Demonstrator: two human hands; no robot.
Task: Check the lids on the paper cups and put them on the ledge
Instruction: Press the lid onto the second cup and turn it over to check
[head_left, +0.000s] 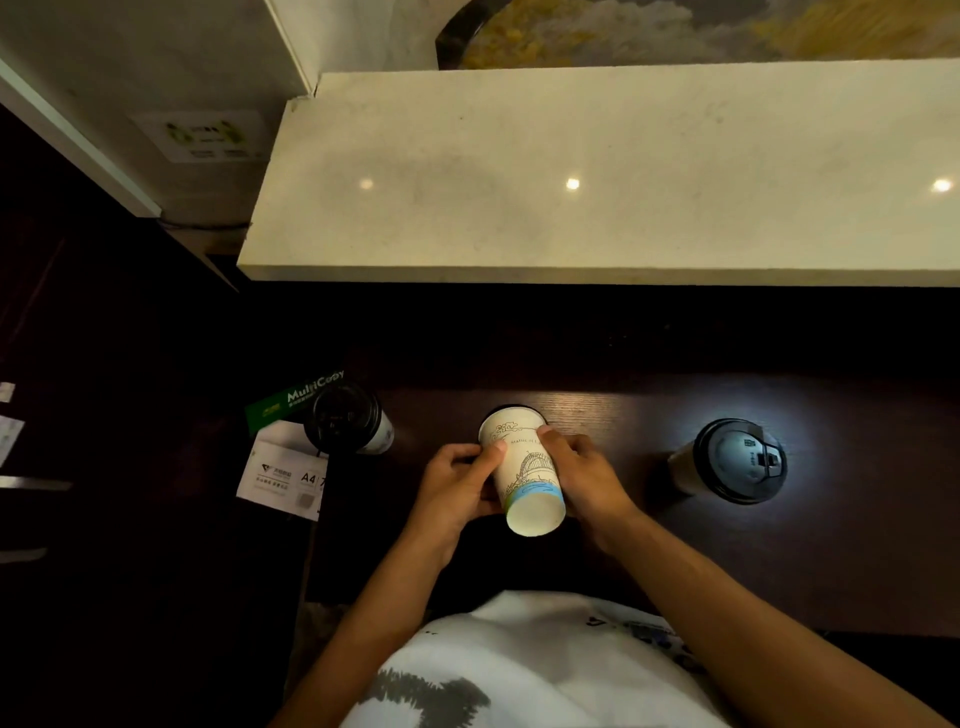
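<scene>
A white paper cup (527, 475) with line drawings and a blue band is tipped over, its base toward me and its black lid end pointing away. My left hand (460, 486) grips its left side with the thumb on the wall. My right hand (584, 475) grips its right side. Both hold it just above the dark wooden desk (857, 545). A second cup (347, 420) with a black lid stands upright to the left. A third lidded cup (735, 461) stands to the right. The pale stone ledge (597, 176) runs across above the desk.
A green MultiCopy paper ream (296, 402) and a white A4 packet (283, 473) lie at the desk's left end beside the left cup. A wall corner (156, 104) meets the ledge's left end. My white shirt fills the bottom of the view.
</scene>
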